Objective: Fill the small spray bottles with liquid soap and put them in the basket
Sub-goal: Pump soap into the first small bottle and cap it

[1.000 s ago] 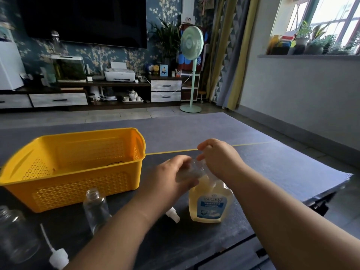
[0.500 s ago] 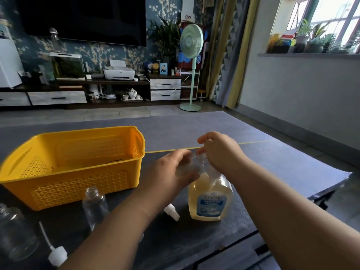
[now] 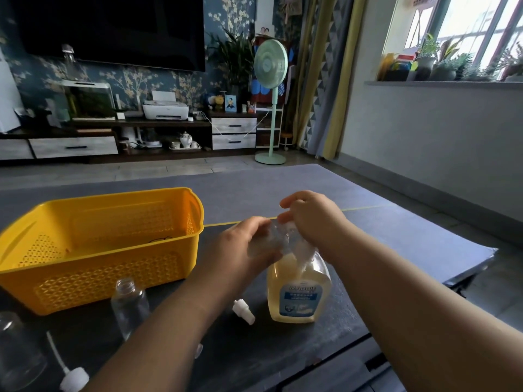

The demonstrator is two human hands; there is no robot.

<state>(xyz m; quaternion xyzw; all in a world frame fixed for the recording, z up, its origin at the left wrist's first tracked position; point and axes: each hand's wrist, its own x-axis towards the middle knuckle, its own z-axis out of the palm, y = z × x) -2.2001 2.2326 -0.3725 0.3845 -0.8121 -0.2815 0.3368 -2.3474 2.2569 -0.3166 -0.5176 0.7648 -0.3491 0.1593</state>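
Basket (image 3: 93,250): yellow plastic, perforated walls, slight gloss. Small spray bottles (image 3: 128,306): clear smooth plastic. Soap bottle (image 3: 298,292): clear glossy plastic, paper-like label. Table (image 3: 396,236): dark, matt.

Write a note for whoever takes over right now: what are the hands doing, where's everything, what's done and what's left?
Left hand grips a small clear plastic spray bottle at the pump top of the big clear soap bottle of pale yellow liquid.
Right hand curls over that pump top.
Yellow plastic basket: no bottle shows inside.
Two more capless clear bottles stand on the dark table: one beside the basket, one near left. Two white spray caps lie loose.
Done: those two uncapped. Left: fill all three, cap, basket them.
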